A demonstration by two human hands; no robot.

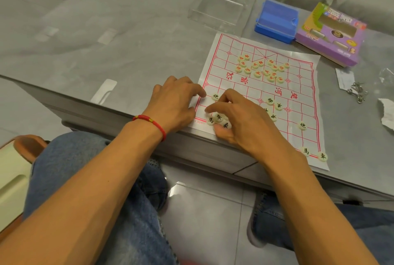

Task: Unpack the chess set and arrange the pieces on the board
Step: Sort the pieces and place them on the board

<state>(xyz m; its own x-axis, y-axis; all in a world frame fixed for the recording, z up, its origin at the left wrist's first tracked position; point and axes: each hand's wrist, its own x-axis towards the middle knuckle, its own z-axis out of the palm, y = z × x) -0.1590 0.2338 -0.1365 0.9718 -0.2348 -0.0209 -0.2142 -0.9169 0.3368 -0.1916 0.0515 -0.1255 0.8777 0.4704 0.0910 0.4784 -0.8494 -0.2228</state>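
Hands (213, 111) over cream, black-lettered pieces (218, 118)

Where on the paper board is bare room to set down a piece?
Bare: the river band between the red-lettered pieces and black-lettered pieces, and the far right columns. Crowded: the near left corner under the right hand and left hand.

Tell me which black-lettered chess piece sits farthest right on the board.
The black-lettered piece on the board's near right corner. It lies beside one other black piece, far from both hands; every other black piece sits further left.
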